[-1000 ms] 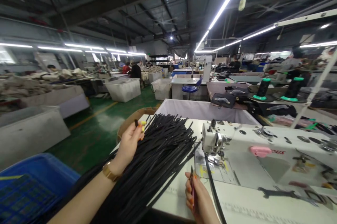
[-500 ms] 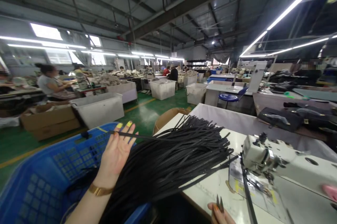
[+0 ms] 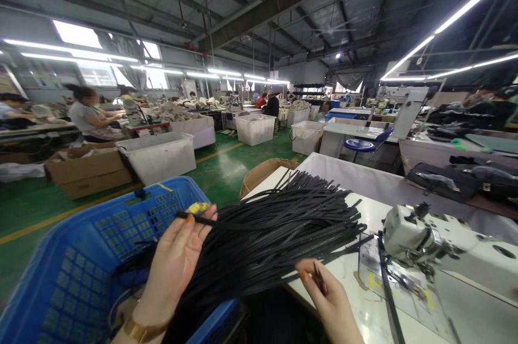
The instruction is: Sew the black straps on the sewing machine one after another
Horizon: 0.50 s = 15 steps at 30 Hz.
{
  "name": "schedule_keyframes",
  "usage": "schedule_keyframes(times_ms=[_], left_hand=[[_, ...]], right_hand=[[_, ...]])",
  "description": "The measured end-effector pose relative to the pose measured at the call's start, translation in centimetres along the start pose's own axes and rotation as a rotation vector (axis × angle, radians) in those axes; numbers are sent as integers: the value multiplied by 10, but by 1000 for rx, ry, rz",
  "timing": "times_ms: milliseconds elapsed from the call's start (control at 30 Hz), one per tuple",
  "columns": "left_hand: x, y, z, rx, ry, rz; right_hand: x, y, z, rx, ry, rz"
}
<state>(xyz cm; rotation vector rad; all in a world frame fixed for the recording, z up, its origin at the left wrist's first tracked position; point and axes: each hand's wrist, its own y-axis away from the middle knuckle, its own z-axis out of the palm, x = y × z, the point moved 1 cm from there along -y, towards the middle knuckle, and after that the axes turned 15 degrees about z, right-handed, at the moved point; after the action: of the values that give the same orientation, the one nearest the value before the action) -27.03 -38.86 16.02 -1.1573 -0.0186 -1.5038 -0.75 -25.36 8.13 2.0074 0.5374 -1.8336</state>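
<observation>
"Blue plastic basket with holes, is that close?"

"Yes, down on the left. The left hand blocks part of it. A big, messy pile of long black strips is beside it and covers lots of the flat white table."

"And past that?"

"Next to the pile is a white sewing machine. Farther off are a round blue stool and a person in a grey top."

"Where is the flat black strip?"

"In the left hand. The thumb and fingers pinch it, and one end pokes out past the thumb. The right hand is well apart from that end, and its bent fingers pinch a small dark metal tool, hiding some of it."

"How does the strip look?"

"Thin and nearly straight. It runs toward the pile, but I can't tell where it stops."
</observation>
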Motion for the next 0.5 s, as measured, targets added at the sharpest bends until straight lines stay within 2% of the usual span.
schedule_keyframes(times_ms=[67, 133, 200, 233, 333, 433, 500], left_hand=[[2, 17, 7, -141, -114, 45], [3, 31, 11, -285, -251, 108], [4, 38, 11, -358, -328, 154], [5, 38, 9, -351, -337, 160], [6, 28, 1, -177, -288, 118], [6, 8, -15, 62, -160, 2], [4, -6, -34, 209, -66, -53]], right_hand=[[-48, -8, 25, -104, 79, -156], [-85, -10, 53, -243, 128, -248], [-104, -10, 78, -419, 169, -298], [-107, -11, 86, -470, 189, -303], [-99, -21, 90, -469, 220, -267], [-78, -47, 65, -406, 252, -235], [-63, -70, 42, -364, 310, -242]])
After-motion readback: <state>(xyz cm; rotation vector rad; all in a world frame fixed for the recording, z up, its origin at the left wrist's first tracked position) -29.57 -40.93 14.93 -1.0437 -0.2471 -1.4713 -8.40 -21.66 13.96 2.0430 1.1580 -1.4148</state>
